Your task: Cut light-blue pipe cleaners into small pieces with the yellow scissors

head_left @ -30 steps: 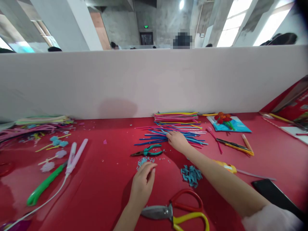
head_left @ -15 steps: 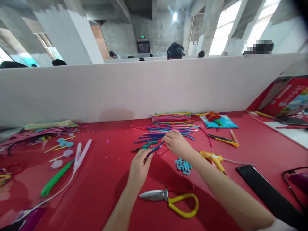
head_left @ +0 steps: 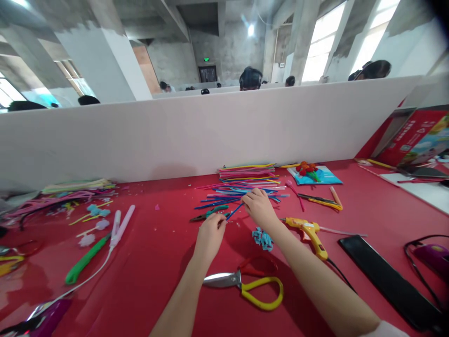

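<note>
A dark blue pipe cleaner (head_left: 234, 212) stretches between my two hands above the red table. My left hand (head_left: 211, 232) is closed on its lower left end, and my right hand (head_left: 258, 207) pinches its upper right end. Behind them lies a spread of blue and pink pipe cleaners (head_left: 224, 199). Pliers with teal handles (head_left: 209, 214) rest just beyond my left hand. Below my right wrist is a small heap of light blue cut pieces (head_left: 263, 239). Large scissors (head_left: 261, 294) with one yellow and one red handle lie between my forearms.
A yellow glue gun (head_left: 310, 234) and a long black case (head_left: 382, 276) lie right of my right arm. On the left are a pink two-armed tool (head_left: 121, 227) with a white cord, a green-handled tool (head_left: 86, 262) and fluffy pieces. A white partition (head_left: 168, 135) closes the back.
My left hand has shifted slightly right and up, its fingers more closed round the pipe cleaner. My right hand still holds the other end. The view has turned slightly.
</note>
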A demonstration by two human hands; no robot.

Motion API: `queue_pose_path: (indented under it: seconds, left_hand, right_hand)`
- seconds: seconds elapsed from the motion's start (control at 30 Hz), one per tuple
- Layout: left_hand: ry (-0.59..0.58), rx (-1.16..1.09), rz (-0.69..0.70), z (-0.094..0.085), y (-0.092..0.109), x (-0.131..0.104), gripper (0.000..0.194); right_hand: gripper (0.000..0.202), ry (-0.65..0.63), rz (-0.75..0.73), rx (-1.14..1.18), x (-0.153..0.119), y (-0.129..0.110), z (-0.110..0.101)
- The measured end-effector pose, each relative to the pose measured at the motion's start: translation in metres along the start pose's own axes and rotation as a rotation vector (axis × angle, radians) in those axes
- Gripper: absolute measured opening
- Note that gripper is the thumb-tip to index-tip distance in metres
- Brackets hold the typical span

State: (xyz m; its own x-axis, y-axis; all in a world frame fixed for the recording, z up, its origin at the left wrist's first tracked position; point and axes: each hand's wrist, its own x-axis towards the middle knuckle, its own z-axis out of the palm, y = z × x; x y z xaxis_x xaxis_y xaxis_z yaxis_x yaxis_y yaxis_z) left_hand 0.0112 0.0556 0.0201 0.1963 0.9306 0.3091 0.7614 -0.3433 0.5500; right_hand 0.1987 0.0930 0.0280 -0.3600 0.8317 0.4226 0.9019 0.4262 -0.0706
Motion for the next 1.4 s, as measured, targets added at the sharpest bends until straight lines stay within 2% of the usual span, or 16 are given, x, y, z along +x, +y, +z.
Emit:
queue_pose_path:
  seconds: [0.13,0.23,0.43,0.57,0.73,0.9,1.03,1.2,1.4]
  left_hand:
    - [0.117,0.032,-0.03,-0.002,-0.003,-0.01,0.018]
    - [0.172,0.031,-0.04,-0.001,-0.006,-0.02,0.022]
    - [0.113,-0.01,-0.031,0.009,-0.015,-0.027,0.023]
    - [0.106,-0.04,-0.005,0.015,-0.021,-0.026,0.022]
    - [0.053,-0.083,-0.003,0.015,-0.019,-0.029,0.022]
    - [0.018,-0.116,-0.014,0.014,-0.016,-0.029,0.023]
    - [0.026,-0.125,-0.027,0.014,-0.018,-0.029,0.023]
    - [-0.01,-0.143,-0.035,0.016,-0.018,-0.029,0.023]
    - [-0.028,-0.156,-0.026,0.015,-0.018,-0.029,0.022]
  right_hand:
    - [0.015,-0.121,0.012,-0.047,0.003,0.016,0.008]
    - [0.02,-0.181,0.08,-0.097,0.01,0.032,0.013]
    - [0.025,-0.243,0.174,-0.168,0.032,0.048,0.019]
    - [0.025,-0.333,0.145,-0.163,0.04,0.041,0.033]
    - [0.031,-0.431,0.126,-0.123,0.043,0.031,0.054]
    - [0.031,-0.397,0.13,-0.079,0.045,0.027,0.061]
    - [0.03,-0.344,0.181,-0.071,0.053,0.035,0.062]
    - [0.03,-0.292,0.215,-0.089,0.083,0.049,0.071]
    - [0.03,-0.291,0.155,-0.107,0.114,0.038,0.087]
